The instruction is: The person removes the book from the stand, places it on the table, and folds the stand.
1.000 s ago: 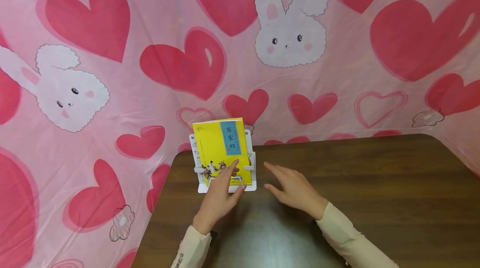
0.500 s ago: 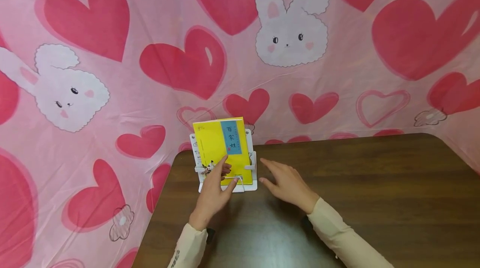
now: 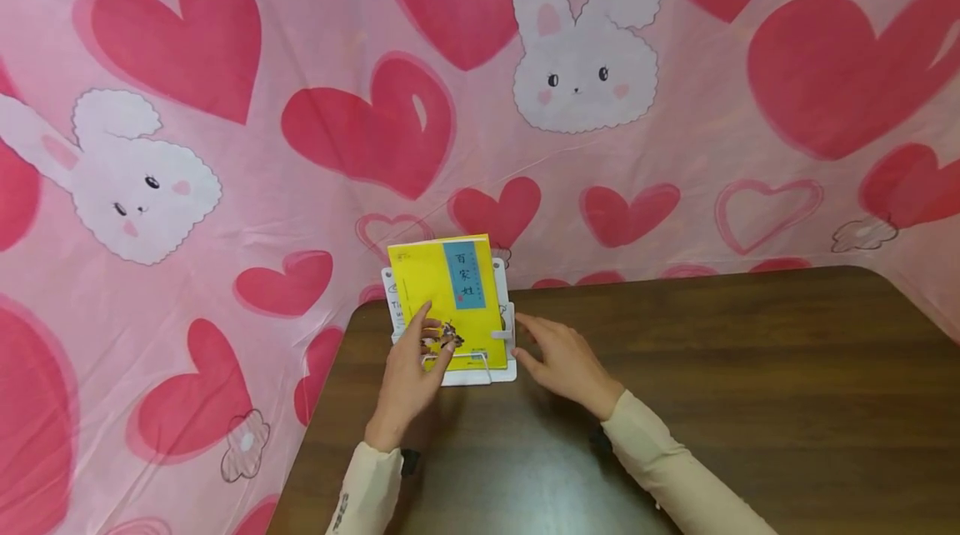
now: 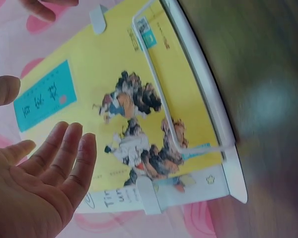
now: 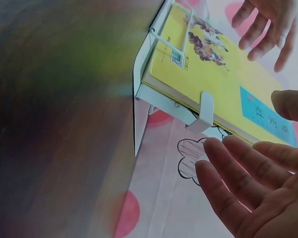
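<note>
A yellow book [image 3: 427, 281] with a blue title panel leans upright on a white book stand [image 3: 504, 372]. Side clips [image 5: 204, 113] and a wire bar [image 4: 159, 79] lie across its front. My left hand [image 3: 405, 377] is in front of the book's lower left, fingers loosely spread and holding nothing; in the left wrist view its fingertips stand off the cover. Beside the stand's right edge is my right hand [image 3: 562, 360], palm turned toward the book, fingers extended and thumb apart. In the right wrist view its fingertips are near the right clip, with nothing in the grasp.
The stand rests near the back left of a dark brown wooden table [image 3: 712, 368]. Right behind it hangs a pink cloth [image 3: 315, 185] printed with red hearts and white rabbits.
My left hand has moved left across the front of the book, baring more of the wire bar. My right hand has come left, closer to the stand's right edge.
</note>
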`<action>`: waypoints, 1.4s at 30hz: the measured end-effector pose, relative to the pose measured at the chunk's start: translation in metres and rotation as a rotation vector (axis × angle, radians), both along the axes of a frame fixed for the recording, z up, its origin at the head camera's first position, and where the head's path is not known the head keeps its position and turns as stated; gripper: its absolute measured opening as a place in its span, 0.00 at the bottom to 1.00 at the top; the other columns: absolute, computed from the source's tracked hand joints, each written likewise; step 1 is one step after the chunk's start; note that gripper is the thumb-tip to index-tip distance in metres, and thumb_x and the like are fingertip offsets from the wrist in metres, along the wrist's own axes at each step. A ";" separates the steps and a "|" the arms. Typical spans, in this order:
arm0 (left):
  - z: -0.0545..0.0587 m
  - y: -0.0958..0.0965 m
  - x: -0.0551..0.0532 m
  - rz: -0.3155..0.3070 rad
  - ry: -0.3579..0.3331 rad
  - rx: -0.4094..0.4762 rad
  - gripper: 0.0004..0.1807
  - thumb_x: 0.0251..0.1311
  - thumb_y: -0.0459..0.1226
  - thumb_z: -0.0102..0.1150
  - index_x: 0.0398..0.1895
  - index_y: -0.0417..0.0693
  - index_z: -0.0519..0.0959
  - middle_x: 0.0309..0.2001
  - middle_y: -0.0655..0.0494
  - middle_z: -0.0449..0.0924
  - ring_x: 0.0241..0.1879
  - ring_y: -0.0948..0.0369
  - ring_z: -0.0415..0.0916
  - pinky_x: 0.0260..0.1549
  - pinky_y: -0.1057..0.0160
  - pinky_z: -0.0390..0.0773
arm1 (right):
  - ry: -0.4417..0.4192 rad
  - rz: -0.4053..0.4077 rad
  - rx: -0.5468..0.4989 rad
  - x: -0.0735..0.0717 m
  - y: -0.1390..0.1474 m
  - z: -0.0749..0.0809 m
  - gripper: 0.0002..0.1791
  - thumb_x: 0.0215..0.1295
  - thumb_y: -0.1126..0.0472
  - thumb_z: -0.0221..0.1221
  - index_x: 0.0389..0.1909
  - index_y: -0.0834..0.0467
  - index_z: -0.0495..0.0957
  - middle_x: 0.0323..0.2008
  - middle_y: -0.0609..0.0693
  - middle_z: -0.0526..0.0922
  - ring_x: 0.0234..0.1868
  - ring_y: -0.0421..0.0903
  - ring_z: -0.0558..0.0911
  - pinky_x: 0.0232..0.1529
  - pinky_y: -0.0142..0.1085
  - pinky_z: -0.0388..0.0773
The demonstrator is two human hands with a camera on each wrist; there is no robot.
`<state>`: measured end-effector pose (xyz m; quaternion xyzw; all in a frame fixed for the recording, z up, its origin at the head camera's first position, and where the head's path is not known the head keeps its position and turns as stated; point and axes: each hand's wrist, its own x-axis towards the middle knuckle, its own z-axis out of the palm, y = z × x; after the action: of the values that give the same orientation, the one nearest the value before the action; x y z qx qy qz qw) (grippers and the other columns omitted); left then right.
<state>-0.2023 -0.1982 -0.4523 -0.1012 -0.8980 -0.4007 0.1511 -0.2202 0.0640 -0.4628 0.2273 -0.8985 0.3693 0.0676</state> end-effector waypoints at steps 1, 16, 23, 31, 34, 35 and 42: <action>0.000 -0.002 0.000 0.008 0.008 -0.002 0.42 0.66 0.39 0.69 0.80 0.51 0.61 0.60 0.47 0.81 0.58 0.49 0.83 0.55 0.45 0.85 | -0.004 -0.002 -0.006 0.000 -0.001 0.000 0.37 0.65 0.54 0.71 0.73 0.58 0.72 0.67 0.55 0.82 0.50 0.53 0.87 0.52 0.49 0.87; -0.003 -0.025 -0.007 0.122 0.072 -0.001 0.39 0.65 0.36 0.69 0.78 0.47 0.65 0.62 0.43 0.79 0.58 0.47 0.82 0.54 0.45 0.86 | -0.031 -0.030 -0.095 -0.014 -0.016 -0.001 0.32 0.64 0.60 0.71 0.69 0.60 0.76 0.50 0.55 0.88 0.43 0.50 0.86 0.47 0.43 0.88; -0.008 -0.031 -0.012 0.190 0.115 0.009 0.38 0.63 0.35 0.70 0.76 0.46 0.67 0.62 0.44 0.78 0.59 0.47 0.80 0.53 0.44 0.86 | -0.042 -0.036 -0.145 -0.022 -0.023 -0.003 0.31 0.65 0.59 0.71 0.68 0.60 0.76 0.50 0.54 0.88 0.38 0.44 0.82 0.42 0.37 0.87; -0.016 -0.032 -0.018 0.222 0.118 0.013 0.37 0.62 0.36 0.70 0.75 0.45 0.69 0.64 0.44 0.77 0.62 0.45 0.78 0.52 0.43 0.84 | -0.015 -0.084 -0.136 -0.029 -0.028 -0.004 0.27 0.67 0.60 0.69 0.65 0.62 0.79 0.47 0.55 0.89 0.33 0.44 0.78 0.37 0.32 0.80; -0.020 -0.034 -0.020 0.230 0.095 0.017 0.36 0.64 0.37 0.69 0.75 0.46 0.68 0.63 0.44 0.77 0.61 0.46 0.78 0.52 0.44 0.85 | -0.021 -0.095 -0.136 -0.031 -0.029 -0.005 0.26 0.68 0.60 0.68 0.65 0.62 0.79 0.46 0.54 0.89 0.33 0.43 0.77 0.35 0.31 0.78; -0.021 -0.035 -0.021 0.232 0.088 0.018 0.36 0.65 0.37 0.68 0.76 0.47 0.68 0.63 0.44 0.77 0.61 0.47 0.78 0.53 0.44 0.85 | -0.024 -0.098 -0.136 -0.031 -0.029 -0.005 0.26 0.68 0.59 0.68 0.65 0.62 0.80 0.46 0.54 0.89 0.33 0.43 0.77 0.34 0.30 0.77; -0.023 -0.040 -0.027 0.240 0.041 0.039 0.35 0.66 0.37 0.68 0.75 0.46 0.68 0.61 0.43 0.78 0.59 0.48 0.79 0.54 0.44 0.85 | -0.035 -0.114 -0.143 -0.033 -0.034 -0.004 0.23 0.70 0.58 0.66 0.62 0.62 0.81 0.44 0.54 0.89 0.31 0.42 0.77 0.32 0.29 0.76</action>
<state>-0.2288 -0.2378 -0.4755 0.0019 -0.8923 -0.3952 0.2181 -0.2537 0.0296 -0.4668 0.1640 -0.8823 0.4321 0.0886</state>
